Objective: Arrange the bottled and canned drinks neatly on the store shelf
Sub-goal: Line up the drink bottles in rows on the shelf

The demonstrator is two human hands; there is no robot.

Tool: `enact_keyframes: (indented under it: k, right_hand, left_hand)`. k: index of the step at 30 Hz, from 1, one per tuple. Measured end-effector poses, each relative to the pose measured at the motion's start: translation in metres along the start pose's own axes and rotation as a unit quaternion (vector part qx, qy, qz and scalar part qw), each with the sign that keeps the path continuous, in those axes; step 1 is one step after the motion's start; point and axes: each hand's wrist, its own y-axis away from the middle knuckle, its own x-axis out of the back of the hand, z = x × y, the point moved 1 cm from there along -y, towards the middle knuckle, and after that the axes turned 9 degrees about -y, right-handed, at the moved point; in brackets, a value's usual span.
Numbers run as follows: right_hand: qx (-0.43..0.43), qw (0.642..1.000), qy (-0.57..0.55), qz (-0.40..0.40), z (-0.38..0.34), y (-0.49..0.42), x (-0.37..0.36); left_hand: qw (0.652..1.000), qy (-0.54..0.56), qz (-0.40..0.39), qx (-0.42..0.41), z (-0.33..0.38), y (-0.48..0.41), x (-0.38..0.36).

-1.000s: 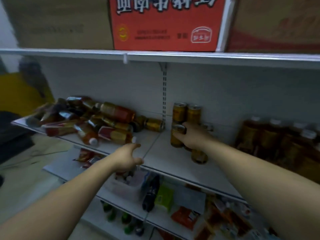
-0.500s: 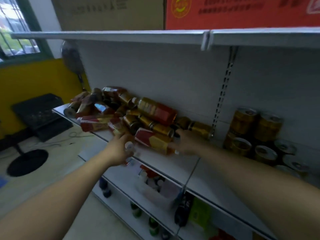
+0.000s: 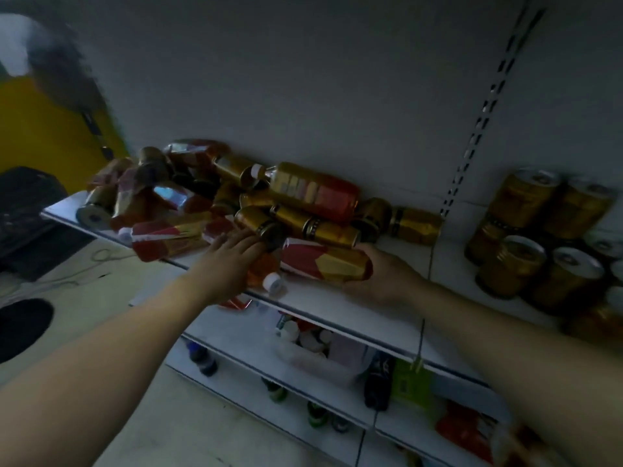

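R hand (image 3: 384, 281) is gripping lying bottle (image 3: 323, 264); L hand (image 3: 229, 264), fingers straight, is touching pile (image 3: 303, 193). Cans (image 3: 536, 241) standing; pile pending.

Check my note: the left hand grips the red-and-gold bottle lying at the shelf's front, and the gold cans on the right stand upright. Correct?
Wrong hand: the head view shows the right hand gripping the red-and-gold bottle lying at the front of the shelf; the left hand is open beside it. The gold cans do stand upright.
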Motion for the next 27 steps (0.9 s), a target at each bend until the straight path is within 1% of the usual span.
enact_keyframes:
  k: [3,6,8,11,15,22,25,27]
  right_hand:
    - [-0.016,0.999,-0.018,0.038,-0.010,0.015,0.000]
    - [-0.028,0.995,-0.011,0.096,-0.023,0.030,0.004]
    - [-0.033,0.992,0.010,0.123,-0.034,0.040,0.008]
    - [-0.039,0.988,0.062,0.134,-0.053,0.054,0.017]
    - [-0.041,0.983,0.070,0.168,-0.071,0.061,0.021]
    - [-0.025,0.979,0.029,0.202,-0.070,0.065,0.014]
    - [0.018,0.973,-0.014,0.228,-0.072,0.061,0.016]
    - [0.039,0.968,-0.027,0.245,-0.078,0.057,0.018]
  left_hand:
    - [0.999,0.023,0.022,-0.042,-0.014,0.002,-0.005]
    - [0.995,0.058,0.064,-0.054,-0.022,0.011,-0.008]
    - [0.989,0.102,0.090,-0.053,-0.022,0.016,-0.004]
    - [0.978,0.151,0.129,-0.063,-0.017,0.019,0.005]
    - [0.971,0.182,0.134,-0.075,-0.006,0.022,0.010]
    - [0.964,0.214,0.145,-0.062,-0.008,0.022,0.008]
    - [0.938,0.300,0.174,-0.018,-0.013,0.023,0.011]
    - [0.903,0.384,0.190,0.027,-0.015,0.022,0.014]
